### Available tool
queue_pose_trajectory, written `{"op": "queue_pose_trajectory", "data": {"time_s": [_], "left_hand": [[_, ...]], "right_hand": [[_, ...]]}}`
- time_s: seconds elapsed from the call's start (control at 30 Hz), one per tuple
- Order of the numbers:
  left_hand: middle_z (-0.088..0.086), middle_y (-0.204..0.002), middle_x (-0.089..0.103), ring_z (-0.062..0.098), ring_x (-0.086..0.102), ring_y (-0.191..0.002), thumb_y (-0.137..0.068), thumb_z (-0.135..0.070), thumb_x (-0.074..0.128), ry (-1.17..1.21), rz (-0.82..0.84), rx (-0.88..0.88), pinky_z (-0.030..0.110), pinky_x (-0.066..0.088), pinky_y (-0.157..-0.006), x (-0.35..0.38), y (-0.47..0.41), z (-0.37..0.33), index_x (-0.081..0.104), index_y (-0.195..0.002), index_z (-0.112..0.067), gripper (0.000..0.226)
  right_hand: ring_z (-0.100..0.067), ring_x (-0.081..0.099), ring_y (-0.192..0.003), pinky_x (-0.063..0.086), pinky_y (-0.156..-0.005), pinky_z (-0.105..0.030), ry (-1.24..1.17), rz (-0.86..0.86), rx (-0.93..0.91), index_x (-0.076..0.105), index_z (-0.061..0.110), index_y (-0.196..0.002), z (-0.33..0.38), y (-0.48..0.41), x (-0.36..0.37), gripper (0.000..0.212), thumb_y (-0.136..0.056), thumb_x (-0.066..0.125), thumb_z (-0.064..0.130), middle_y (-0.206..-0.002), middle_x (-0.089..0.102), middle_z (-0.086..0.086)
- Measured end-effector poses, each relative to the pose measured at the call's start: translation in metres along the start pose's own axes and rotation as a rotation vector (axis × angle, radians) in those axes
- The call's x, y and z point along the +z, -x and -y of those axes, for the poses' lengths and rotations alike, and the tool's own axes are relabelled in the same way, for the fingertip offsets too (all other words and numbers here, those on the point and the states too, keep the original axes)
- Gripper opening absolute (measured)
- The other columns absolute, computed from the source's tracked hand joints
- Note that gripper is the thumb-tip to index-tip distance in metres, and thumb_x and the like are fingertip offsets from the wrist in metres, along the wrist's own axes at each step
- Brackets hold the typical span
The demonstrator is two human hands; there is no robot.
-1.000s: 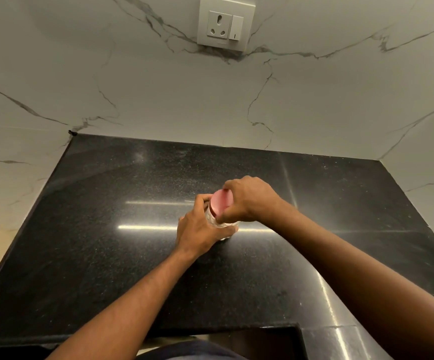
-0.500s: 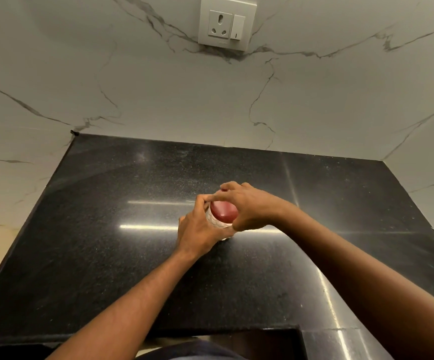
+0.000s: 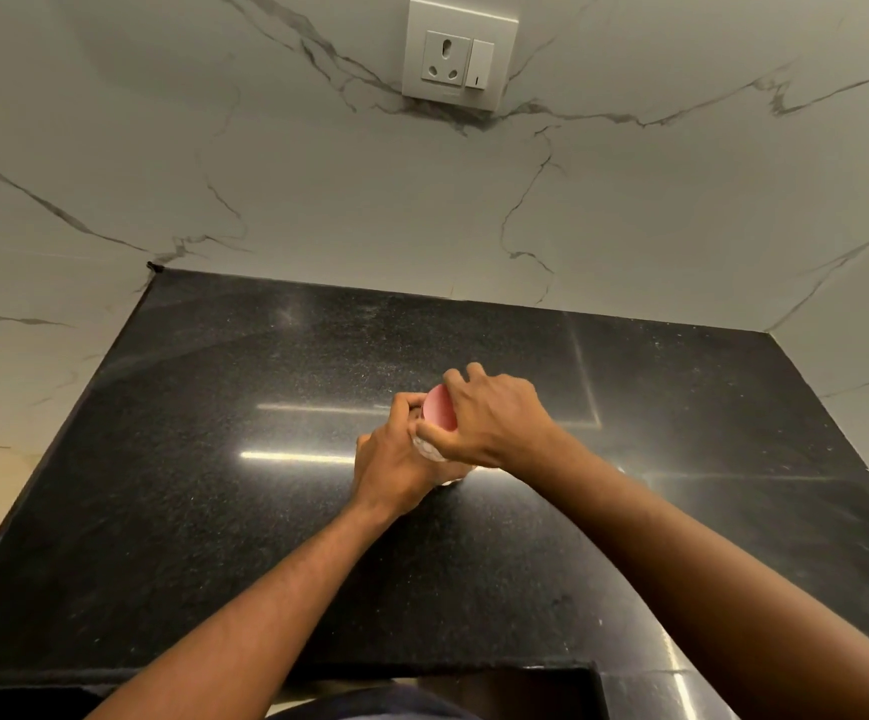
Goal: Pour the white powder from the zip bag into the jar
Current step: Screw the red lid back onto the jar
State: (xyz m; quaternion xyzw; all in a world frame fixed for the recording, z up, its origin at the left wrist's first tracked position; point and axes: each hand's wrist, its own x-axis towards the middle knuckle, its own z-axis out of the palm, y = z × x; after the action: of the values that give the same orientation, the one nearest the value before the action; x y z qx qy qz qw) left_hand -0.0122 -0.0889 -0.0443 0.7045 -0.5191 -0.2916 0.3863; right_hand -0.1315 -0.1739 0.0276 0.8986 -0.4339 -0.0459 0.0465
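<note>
A: Where is the small clear glass jar [image 3: 435, 452] at this moment?

B: It stands near the middle of the black polished stone worktop [image 3: 214, 511], between the two hands. Only a little of the glass shows, because the hands cover most of it.

A: What does the left hand [image 3: 390, 462] do?

B: Its grip is closed around the body of the jar, from the left side. The fingers wrap the glass and the thumb points up toward the top.

A: And the right hand [image 3: 494, 423]?

B: It lies over the round pink lid [image 3: 440, 413] from the right. Its grip is closed on the lid, with the thumb at the near edge and the fingers curled over the far edge. The lid looks tilted toward the left; I cannot tell if it sits tight on the jar.

A: Is there powder or a zip bag?

B: I cannot tell what is inside the jar.

A: And behind the worktop?

B: A white marble wall [image 3: 318, 200] with grey veins, with a white socket plate with switch [image 3: 461, 54] high on it.
</note>
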Motion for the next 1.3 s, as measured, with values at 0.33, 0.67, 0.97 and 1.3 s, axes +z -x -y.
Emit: {"op": "queue_pose_trajectory", "data": {"time_s": [0.33, 0.67, 0.97, 1.3], "left_hand": [[-0.009, -0.128, 0.073, 0.018, 0.072, -0.108, -0.053, -0.074, 0.083, 0.008, -0.035, 0.006, 0.043, 0.061, -0.088, 0.003, -0.003, 0.004, 0.041, -0.131, -0.039, 0.095], [-0.011, -0.143, 0.056, 0.019, 0.055, -0.135, -0.056, -0.063, 0.092, 0.040, 0.111, 0.018, 0.053, 0.044, -0.116, 0.003, -0.008, 0.016, 0.033, -0.143, -0.046, 0.106], [-0.040, -0.118, 0.063, -0.024, 0.057, -0.113, -0.060, -0.056, 0.091, 0.170, 0.120, -0.017, 0.002, 0.048, -0.088, -0.004, -0.014, 0.034, 0.050, -0.135, -0.058, 0.085], [0.003, -0.134, 0.069, 0.019, 0.066, -0.122, -0.071, -0.016, 0.092, 0.003, 0.060, -0.054, 0.029, 0.052, -0.103, -0.069, -0.116, 0.026, 0.050, -0.145, -0.019, 0.085]], "right_hand": [[-0.018, 0.058, -0.086, 0.052, -0.071, -0.031, -0.410, -0.035, -0.014, 0.058, 0.022, -0.137, -0.025, 0.009, 0.017, 0.092, -0.068, 0.069, 0.082, -0.109, 0.047, 0.004], [-0.013, 0.048, -0.135, 0.045, -0.106, -0.032, -0.811, -0.085, 0.157, 0.019, 0.032, -0.163, -0.020, 0.041, 0.049, 0.133, -0.058, 0.074, 0.091, -0.156, 0.042, 0.004], [0.002, 0.064, -0.124, 0.057, -0.097, -0.022, -1.200, -0.321, 0.271, 0.047, 0.053, -0.139, 0.005, 0.040, 0.095, 0.082, -0.072, 0.094, 0.050, -0.135, 0.065, 0.023], [-0.010, 0.065, -0.115, 0.057, -0.100, -0.032, -1.091, -0.218, 0.129, 0.051, 0.022, -0.144, 0.002, -0.084, 0.051, 0.089, -0.070, 0.090, 0.052, -0.131, 0.067, 0.003]]}}
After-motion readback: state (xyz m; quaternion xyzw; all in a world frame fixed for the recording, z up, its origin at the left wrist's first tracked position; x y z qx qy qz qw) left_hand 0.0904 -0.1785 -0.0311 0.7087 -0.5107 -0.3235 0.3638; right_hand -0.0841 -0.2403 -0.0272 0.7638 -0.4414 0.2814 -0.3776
